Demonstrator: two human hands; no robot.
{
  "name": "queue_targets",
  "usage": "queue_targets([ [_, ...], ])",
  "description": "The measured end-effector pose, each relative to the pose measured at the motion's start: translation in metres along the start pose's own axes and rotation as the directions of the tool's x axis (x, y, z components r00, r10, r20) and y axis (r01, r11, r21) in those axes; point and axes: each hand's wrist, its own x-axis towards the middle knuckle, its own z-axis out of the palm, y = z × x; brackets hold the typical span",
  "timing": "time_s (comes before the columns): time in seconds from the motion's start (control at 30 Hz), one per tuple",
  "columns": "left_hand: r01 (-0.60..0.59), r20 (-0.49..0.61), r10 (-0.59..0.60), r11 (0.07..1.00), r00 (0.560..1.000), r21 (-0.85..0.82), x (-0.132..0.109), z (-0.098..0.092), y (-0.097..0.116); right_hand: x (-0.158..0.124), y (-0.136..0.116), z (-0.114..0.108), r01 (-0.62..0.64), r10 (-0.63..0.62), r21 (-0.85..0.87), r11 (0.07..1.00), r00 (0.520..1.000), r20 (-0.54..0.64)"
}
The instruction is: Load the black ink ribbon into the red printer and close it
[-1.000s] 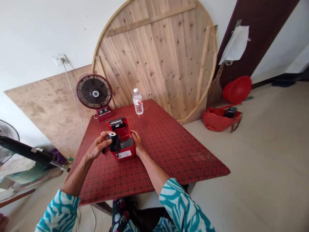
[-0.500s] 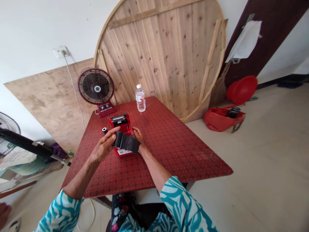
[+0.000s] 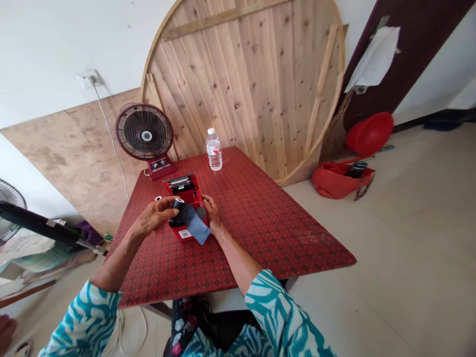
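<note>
My left hand (image 3: 158,215) pinches a black ribbon roll (image 3: 179,203) between thumb and fingers. A loose dark strip (image 3: 196,225) hangs from the roll down to the right, over the front of a red label printer (image 3: 183,235). The printer stands on the table with its lid (image 3: 181,184) raised at the back. My right hand (image 3: 212,212) grips the printer's right side, its fingers curled at the edge. Behind my left hand shows the white end of another small roll (image 3: 158,198), mostly hidden.
A patterned red table (image 3: 260,228) bears a dark red fan (image 3: 145,136) at the back left and a water bottle (image 3: 214,151). Leaning on the wall behind is a round wooden board (image 3: 245,84). On the floor at right lie a red bag (image 3: 329,181) and a red basin (image 3: 372,133).
My left hand has turned the ribbon roll so its end faces up and lowered it slightly toward the printer. The strip now hangs more steeply. My right hand stays on the printer's side.
</note>
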Motion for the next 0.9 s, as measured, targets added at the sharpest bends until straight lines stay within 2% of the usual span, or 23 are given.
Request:
queue_targets([
  [0.1,0.022,-0.028,-0.016,0.976,0.999,0.215,0.020,-0.004,-0.006,-0.003,-0.005,0.001,-0.036,0.036,0.007,0.999,0.999,-0.038],
  [0.2,0.006,-0.078,0.037,0.875,0.996,0.484,0.038,-0.001,-0.012,-0.005,-0.008,0.002,-0.056,0.057,0.010,0.998,0.998,-0.026],
  [0.3,0.029,-0.098,0.063,0.682,0.993,0.731,0.051,0.004,-0.012,-0.005,-0.008,0.002,-0.079,0.079,0.021,0.997,0.997,-0.005],
  [0.37,0.048,-0.082,0.040,0.536,0.996,0.843,0.057,0.008,-0.010,-0.005,-0.007,0.001,-0.073,0.074,0.011,0.997,0.997,-0.005],
  [0.47,0.039,-0.027,-0.043,0.316,0.999,0.948,0.067,0.012,-0.007,-0.005,-0.004,-0.001,-0.054,0.053,-0.009,0.999,0.999,-0.009],
  [0.53,0.003,0.018,-0.085,0.239,0.996,0.971,0.074,0.014,-0.005,-0.004,-0.002,-0.002,-0.050,0.050,-0.016,0.999,0.999,-0.009],
  [0.73,-0.055,0.084,-0.123,0.224,0.989,0.973,0.087,0.012,-0.012,-0.003,0.000,-0.002,-0.051,0.051,-0.017,0.999,0.999,0.001],
  [0.9,-0.106,0.151,-0.160,0.263,0.975,0.959,0.093,0.011,-0.023,-0.001,0.004,-0.002,-0.049,0.049,0.007,0.999,0.999,0.016],
])
